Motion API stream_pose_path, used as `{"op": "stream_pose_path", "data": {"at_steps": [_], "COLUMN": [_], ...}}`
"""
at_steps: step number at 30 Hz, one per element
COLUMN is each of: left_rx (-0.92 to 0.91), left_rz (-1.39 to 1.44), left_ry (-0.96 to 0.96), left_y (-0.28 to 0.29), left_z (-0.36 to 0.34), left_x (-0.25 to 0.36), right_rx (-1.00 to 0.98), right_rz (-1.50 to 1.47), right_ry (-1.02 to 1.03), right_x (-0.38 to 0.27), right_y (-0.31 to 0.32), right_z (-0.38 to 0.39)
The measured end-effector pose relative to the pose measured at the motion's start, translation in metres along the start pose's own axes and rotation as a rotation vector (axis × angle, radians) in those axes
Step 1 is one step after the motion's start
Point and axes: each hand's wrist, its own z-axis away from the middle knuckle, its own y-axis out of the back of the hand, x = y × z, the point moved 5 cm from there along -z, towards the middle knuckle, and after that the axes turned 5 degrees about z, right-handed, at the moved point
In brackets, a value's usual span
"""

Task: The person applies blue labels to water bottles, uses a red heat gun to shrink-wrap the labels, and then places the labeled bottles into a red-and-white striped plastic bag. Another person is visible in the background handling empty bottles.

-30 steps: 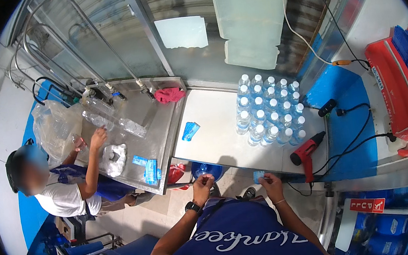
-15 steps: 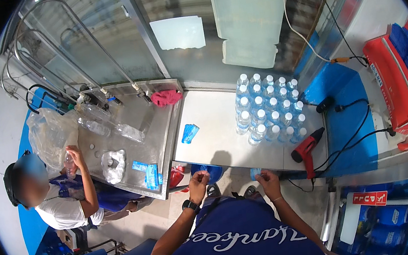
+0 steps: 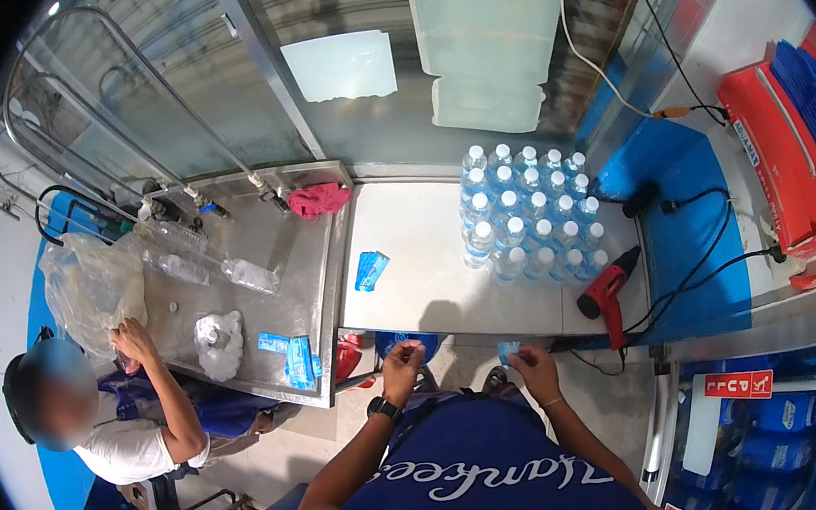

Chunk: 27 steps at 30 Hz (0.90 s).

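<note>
In front of my body, my right hand [image 3: 538, 371] pinches a small blue and clear plastic label [image 3: 508, 350] by its side. My left hand [image 3: 402, 370] is at about the same height, further left, its fingertips pressed together. Whatever it may hold is too small to make out. Beyond my hands, a little stack of blue labels [image 3: 371, 270] lies on the white counter [image 3: 413, 300]. To its right stand several rows of filled clear water bottles [image 3: 514, 235] with white caps. A red heat gun [image 3: 607, 301] rests at the counter's right end, beside the bottles.
On the left, a person [image 3: 151, 425] reaches toward a clear plastic bag [image 3: 95, 291]. A steel sink table [image 3: 303, 257] holds empty bottles [image 3: 249, 275], more blue labels [image 3: 299, 360] and a pink cloth [image 3: 319, 201]. Black cables [image 3: 721, 265] hang at the right.
The view has shifted slightly. My hands stay nearly in place, the right still pinching the label. The person on the left has lowered the raised hand and the bottle in it.
</note>
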Motion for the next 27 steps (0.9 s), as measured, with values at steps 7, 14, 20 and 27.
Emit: {"op": "stream_pose_path", "data": {"at_steps": [7,14,20,27], "left_rx": [-0.072,-0.076,-0.039,0.038], "left_rz": [0.041,0.069,0.015,0.071], "left_ry": [0.002,-0.001,-0.018,-0.08], "left_y": [-0.011,-0.019,-0.018,0.0], "left_z": [-0.011,-0.013,-0.009,-0.001], "left_x": [0.001,0.017,0.026,0.028], "right_rx": [0.032,0.049,-0.036,-0.037], "right_rz": [0.006,0.044,-0.036,0.026], "right_ry": [-0.006,0.025,0.052,0.094], "right_x": [0.002,-0.005,-0.016,-0.03], "right_y": [0.013,0.015,0.01,0.004], "right_z": [0.002,-0.005,-0.012,-0.024]}}
